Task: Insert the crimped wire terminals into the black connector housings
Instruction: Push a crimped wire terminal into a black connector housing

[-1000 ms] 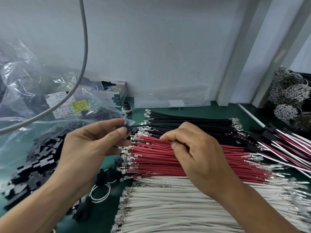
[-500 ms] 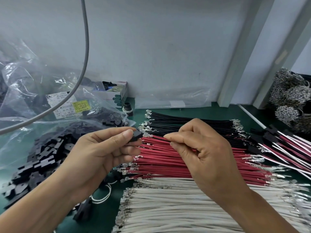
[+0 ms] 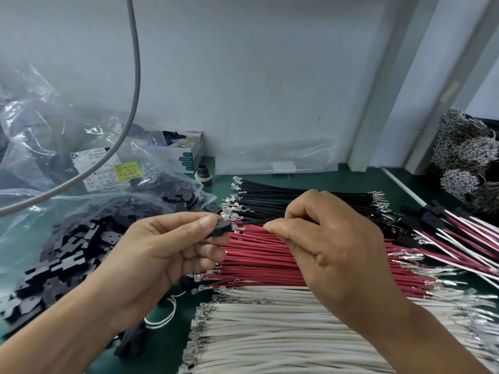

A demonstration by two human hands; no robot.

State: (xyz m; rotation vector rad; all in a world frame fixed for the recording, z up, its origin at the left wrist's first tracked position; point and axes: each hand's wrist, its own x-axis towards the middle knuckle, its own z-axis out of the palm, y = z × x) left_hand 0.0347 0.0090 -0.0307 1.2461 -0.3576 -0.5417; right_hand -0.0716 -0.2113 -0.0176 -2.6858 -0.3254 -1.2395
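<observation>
- A green bench mat (image 3: 351, 175) runs along a pale grey wall.
- At far left, one clear plastic bag (image 3: 40, 147) spills a heap of flat black connector housings (image 3: 62, 255), too many to count.
- The left hand (image 3: 159, 255) pinches one black connector housing (image 3: 222, 228) between thumb and forefinger.
- Just right of it, a silver crimped terminal (image 3: 237, 227) nearly touches the housing's opening.
- The right hand (image 3: 332, 244) pinches that thin black wire (image 3: 256, 221).
- Below lie three wire bundles: black wires (image 3: 297, 195), red wires (image 3: 259, 255), white wires (image 3: 270, 333).
</observation>
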